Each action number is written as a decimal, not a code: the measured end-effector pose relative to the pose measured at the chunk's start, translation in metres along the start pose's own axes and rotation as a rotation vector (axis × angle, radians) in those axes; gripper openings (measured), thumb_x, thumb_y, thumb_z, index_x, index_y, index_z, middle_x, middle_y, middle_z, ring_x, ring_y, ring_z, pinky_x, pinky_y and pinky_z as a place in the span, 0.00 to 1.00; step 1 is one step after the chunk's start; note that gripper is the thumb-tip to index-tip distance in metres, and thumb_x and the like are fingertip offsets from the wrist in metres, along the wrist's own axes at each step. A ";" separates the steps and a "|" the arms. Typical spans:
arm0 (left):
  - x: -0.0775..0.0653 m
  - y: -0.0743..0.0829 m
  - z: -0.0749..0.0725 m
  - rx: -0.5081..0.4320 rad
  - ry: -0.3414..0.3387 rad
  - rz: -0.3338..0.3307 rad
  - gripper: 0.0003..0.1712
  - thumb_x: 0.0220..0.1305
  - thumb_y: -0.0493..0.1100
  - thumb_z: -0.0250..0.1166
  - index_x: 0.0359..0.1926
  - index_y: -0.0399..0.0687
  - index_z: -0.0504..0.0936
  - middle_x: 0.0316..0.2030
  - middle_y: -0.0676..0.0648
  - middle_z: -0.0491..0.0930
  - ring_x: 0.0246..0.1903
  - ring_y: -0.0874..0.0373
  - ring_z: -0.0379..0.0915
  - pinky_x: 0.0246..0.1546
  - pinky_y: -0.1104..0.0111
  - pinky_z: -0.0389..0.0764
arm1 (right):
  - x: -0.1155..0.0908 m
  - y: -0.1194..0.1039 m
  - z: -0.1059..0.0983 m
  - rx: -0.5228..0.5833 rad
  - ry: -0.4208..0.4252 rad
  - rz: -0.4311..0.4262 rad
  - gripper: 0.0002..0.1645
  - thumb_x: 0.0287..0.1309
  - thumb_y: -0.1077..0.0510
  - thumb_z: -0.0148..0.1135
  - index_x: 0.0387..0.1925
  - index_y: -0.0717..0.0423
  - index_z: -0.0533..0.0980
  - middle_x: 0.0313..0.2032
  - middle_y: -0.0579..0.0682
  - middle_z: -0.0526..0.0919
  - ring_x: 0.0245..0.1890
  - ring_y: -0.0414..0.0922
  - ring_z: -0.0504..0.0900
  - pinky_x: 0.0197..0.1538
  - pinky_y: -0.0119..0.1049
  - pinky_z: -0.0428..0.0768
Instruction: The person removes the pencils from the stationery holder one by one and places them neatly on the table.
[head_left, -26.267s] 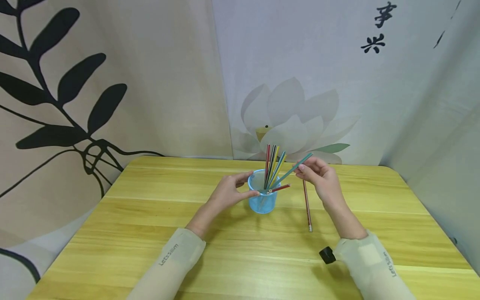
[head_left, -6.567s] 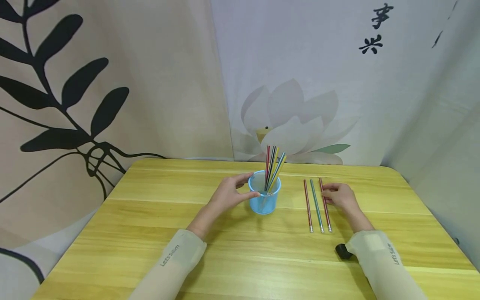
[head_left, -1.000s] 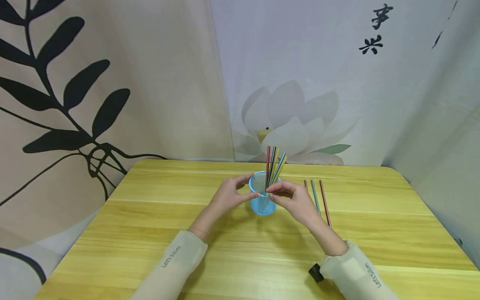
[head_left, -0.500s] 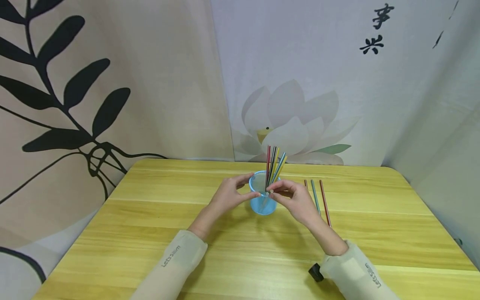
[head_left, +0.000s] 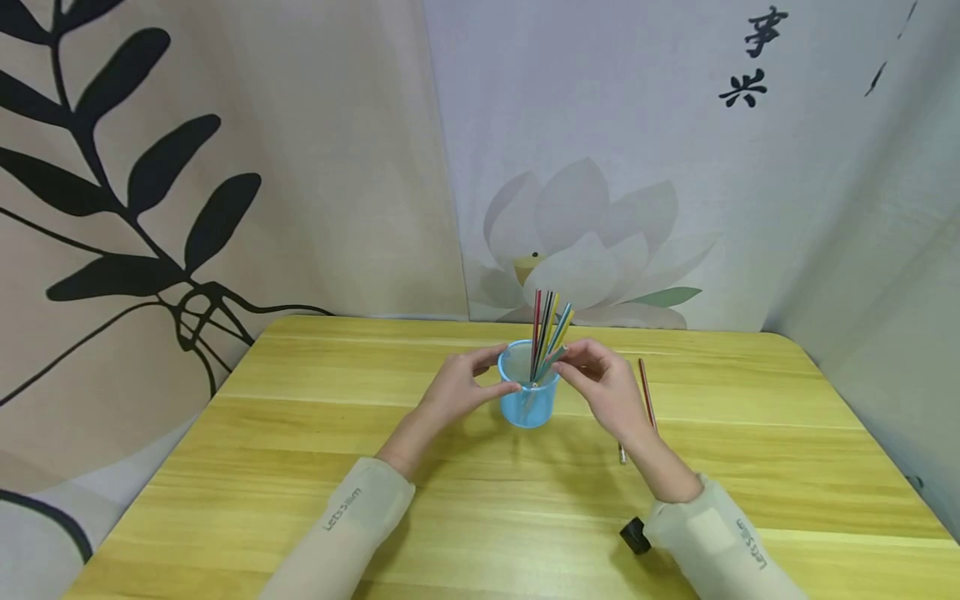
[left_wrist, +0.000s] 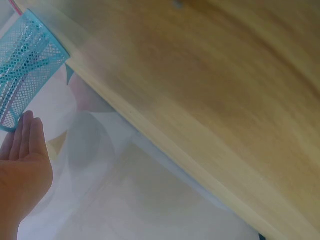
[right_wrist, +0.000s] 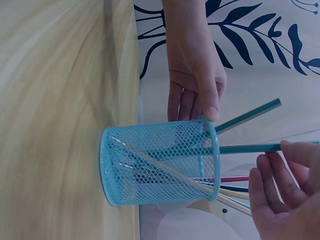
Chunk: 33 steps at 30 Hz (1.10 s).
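A light blue mesh pencil holder (head_left: 527,408) stands upright on the table with several coloured pencils (head_left: 546,333) leaning in it. My left hand (head_left: 455,385) holds its rim from the left, thumb on the near side and fingers on the far side. My right hand (head_left: 603,385) pinches a teal pencil (right_wrist: 245,149) at its upper part; the lower part is inside the holder. Another teal pencil (right_wrist: 252,115) leans out of the holder in the right wrist view. The left wrist view catches the mesh holder (left_wrist: 30,65) at its left edge.
On the wooden table (head_left: 300,417), a red pencil (head_left: 647,392) lies to the right, partly behind my right forearm. The end of another pencil (head_left: 622,454) shows beside my wrist. A printed curtain (head_left: 360,167) hangs behind the table's far edge.
My right hand has lifted slightly and shifted right at the rim, and a teal pencil now shows at its fingertips. My left hand keeps its place on the holder.
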<state>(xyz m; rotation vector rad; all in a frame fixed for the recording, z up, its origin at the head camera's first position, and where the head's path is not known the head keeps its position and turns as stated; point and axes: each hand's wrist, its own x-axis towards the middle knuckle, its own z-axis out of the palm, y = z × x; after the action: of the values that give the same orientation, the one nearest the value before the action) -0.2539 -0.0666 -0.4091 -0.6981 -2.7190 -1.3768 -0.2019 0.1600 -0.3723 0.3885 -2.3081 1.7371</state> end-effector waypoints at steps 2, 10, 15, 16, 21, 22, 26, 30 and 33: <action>0.000 0.000 0.001 0.003 0.003 -0.001 0.40 0.55 0.53 0.75 0.67 0.47 0.74 0.62 0.44 0.79 0.61 0.50 0.78 0.64 0.62 0.79 | 0.001 -0.001 -0.003 -0.005 0.026 0.005 0.08 0.63 0.62 0.66 0.40 0.65 0.78 0.37 0.48 0.86 0.36 0.31 0.82 0.42 0.22 0.83; 0.002 -0.001 0.000 0.017 0.011 0.008 0.40 0.54 0.52 0.76 0.67 0.46 0.75 0.62 0.44 0.79 0.60 0.51 0.78 0.63 0.63 0.80 | 0.006 -0.007 -0.013 0.085 0.101 -0.033 0.10 0.64 0.65 0.64 0.42 0.70 0.76 0.34 0.33 0.85 0.37 0.30 0.84 0.45 0.22 0.85; 0.002 -0.001 0.000 0.019 0.011 0.005 0.40 0.54 0.52 0.76 0.67 0.46 0.75 0.62 0.44 0.79 0.60 0.51 0.78 0.64 0.64 0.80 | 0.009 -0.010 -0.019 0.140 0.132 -0.039 0.09 0.64 0.67 0.63 0.42 0.70 0.75 0.34 0.30 0.86 0.37 0.31 0.85 0.46 0.25 0.87; 0.001 -0.001 0.000 0.017 0.010 0.003 0.40 0.55 0.52 0.76 0.67 0.47 0.75 0.62 0.44 0.79 0.60 0.51 0.78 0.64 0.64 0.79 | 0.009 -0.011 -0.020 0.151 0.138 -0.046 0.08 0.64 0.67 0.63 0.41 0.69 0.76 0.34 0.31 0.86 0.37 0.32 0.86 0.46 0.26 0.87; 0.001 0.000 0.000 0.007 0.008 -0.003 0.40 0.55 0.52 0.76 0.67 0.47 0.75 0.62 0.44 0.79 0.61 0.51 0.78 0.64 0.64 0.79 | 0.011 -0.013 -0.026 0.221 0.165 -0.075 0.03 0.64 0.67 0.63 0.39 0.61 0.77 0.34 0.36 0.87 0.36 0.34 0.86 0.45 0.27 0.88; 0.001 0.000 0.000 0.005 0.008 -0.002 0.40 0.55 0.52 0.76 0.67 0.47 0.75 0.62 0.44 0.79 0.61 0.51 0.78 0.64 0.64 0.79 | 0.011 -0.014 -0.026 0.231 0.171 -0.078 0.03 0.64 0.67 0.63 0.39 0.59 0.78 0.34 0.37 0.87 0.36 0.35 0.87 0.45 0.26 0.88; 0.001 -0.001 0.001 0.000 0.009 -0.005 0.40 0.55 0.51 0.76 0.67 0.47 0.74 0.62 0.44 0.79 0.61 0.51 0.78 0.64 0.63 0.79 | 0.012 -0.015 -0.030 0.267 0.191 -0.105 0.04 0.63 0.68 0.63 0.38 0.60 0.78 0.34 0.39 0.87 0.35 0.36 0.86 0.43 0.26 0.88; 0.001 -0.001 0.001 0.000 0.006 -0.009 0.40 0.55 0.52 0.76 0.67 0.47 0.74 0.62 0.45 0.79 0.61 0.51 0.78 0.64 0.63 0.79 | 0.013 -0.016 -0.033 0.311 0.209 -0.134 0.04 0.63 0.70 0.62 0.38 0.63 0.77 0.33 0.41 0.87 0.34 0.37 0.86 0.43 0.28 0.88; 0.001 0.000 0.001 0.003 0.007 -0.008 0.40 0.55 0.52 0.76 0.67 0.47 0.75 0.62 0.45 0.79 0.61 0.51 0.78 0.64 0.63 0.79 | 0.014 -0.018 -0.036 0.339 0.225 -0.138 0.04 0.63 0.70 0.62 0.38 0.60 0.78 0.33 0.43 0.87 0.34 0.37 0.86 0.44 0.29 0.88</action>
<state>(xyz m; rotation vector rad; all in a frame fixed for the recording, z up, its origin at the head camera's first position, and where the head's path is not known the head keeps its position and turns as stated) -0.2543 -0.0656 -0.4099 -0.6818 -2.7207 -1.3734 -0.2078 0.1891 -0.3414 0.3775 -1.7940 1.9886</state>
